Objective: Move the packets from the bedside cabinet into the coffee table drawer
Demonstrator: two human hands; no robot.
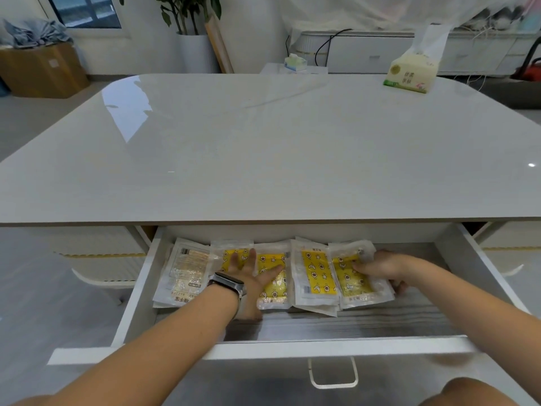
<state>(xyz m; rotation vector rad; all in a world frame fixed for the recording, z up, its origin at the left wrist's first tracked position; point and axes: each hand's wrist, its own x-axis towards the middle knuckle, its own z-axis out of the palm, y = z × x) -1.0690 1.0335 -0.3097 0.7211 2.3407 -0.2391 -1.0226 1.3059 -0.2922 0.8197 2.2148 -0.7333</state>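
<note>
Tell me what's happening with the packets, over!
Left hand flat on the yellow packets. Right hand grips the rightmost packet. All lie in the open drawer. Nothing in the way.

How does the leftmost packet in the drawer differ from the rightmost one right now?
The leftmost packet shows a pale beige print; the rightmost packet shows a yellow patterned one. No hand touches the leftmost packet, while the right hand grips the rightmost. The leftmost lies at the row's free end; the rightmost overlaps its neighbour. Both are clear-edged pouches lying flat in the open drawer.
</note>
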